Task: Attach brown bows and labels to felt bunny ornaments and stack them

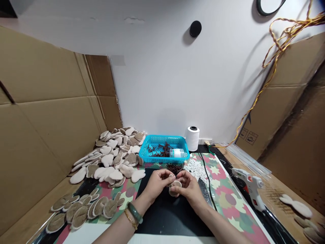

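Note:
My left hand (157, 184) and my right hand (185, 188) meet above a black mat (162, 217), fingertips pinching a small round tan piece with a pale rim (175, 188). Part of the piece is hidden by my fingers. A green bangle (135, 213) and a gold chain bracelet (130, 219) circle my left wrist. Left of my hands lies a heap of pale, lobed felt-like cutouts (114, 157). Rows of similar cutouts with tan centres (80, 211) lie nearer, at lower left.
A blue plastic basket (164, 140) holds dark red twig-like bits and a small bottle. A white thread spool (192, 139) stands beside it. A hot glue gun (250, 186) lies at right, near more cutouts. Cardboard sheets (43, 108) line both sides; a yellow cable (281, 44) hangs at upper right.

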`<state>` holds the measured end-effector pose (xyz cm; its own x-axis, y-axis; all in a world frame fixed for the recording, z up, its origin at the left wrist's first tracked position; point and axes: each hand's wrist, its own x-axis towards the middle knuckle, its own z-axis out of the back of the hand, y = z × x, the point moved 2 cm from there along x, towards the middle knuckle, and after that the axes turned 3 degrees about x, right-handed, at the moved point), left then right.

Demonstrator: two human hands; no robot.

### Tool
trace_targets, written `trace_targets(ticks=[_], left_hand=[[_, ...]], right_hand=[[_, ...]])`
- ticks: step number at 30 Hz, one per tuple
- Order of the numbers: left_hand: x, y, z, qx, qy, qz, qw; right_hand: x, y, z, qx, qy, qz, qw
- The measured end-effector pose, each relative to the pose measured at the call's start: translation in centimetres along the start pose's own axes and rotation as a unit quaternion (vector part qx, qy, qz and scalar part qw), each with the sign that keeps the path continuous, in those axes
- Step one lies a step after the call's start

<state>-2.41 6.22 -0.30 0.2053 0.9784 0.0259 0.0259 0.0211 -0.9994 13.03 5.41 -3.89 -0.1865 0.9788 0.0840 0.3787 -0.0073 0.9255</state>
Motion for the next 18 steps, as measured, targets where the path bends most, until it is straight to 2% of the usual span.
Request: trace_targets(ticks=[6, 10, 14, 18], left_hand=[[-0.5, 0.4, -0.6, -0.005, -0.042, -0.010, 0.999], [-0.2, 0.1, 0.0, -0.017, -0.047, -0.003, 0.999], [-0.1, -0.4, 1.0, -0.042, -0.017, 0.019, 0.999], [-0.3, -0.2, 1.0, -0.023, 0.028, 0.018, 0.999]], right_hand=[[-0.3, -1.0, -0.5, -0.036, 0.036, -0.004, 0.999], [-0.3, -0.8, -0.5, -0.038, 0.023, -0.006, 0.999], [-0.1, -0.4, -0.3, -0.002, 0.009, -0.002, 1.000], [0.0, 0.0, -0.2, 0.006, -0.001, -0.001, 1.000]])
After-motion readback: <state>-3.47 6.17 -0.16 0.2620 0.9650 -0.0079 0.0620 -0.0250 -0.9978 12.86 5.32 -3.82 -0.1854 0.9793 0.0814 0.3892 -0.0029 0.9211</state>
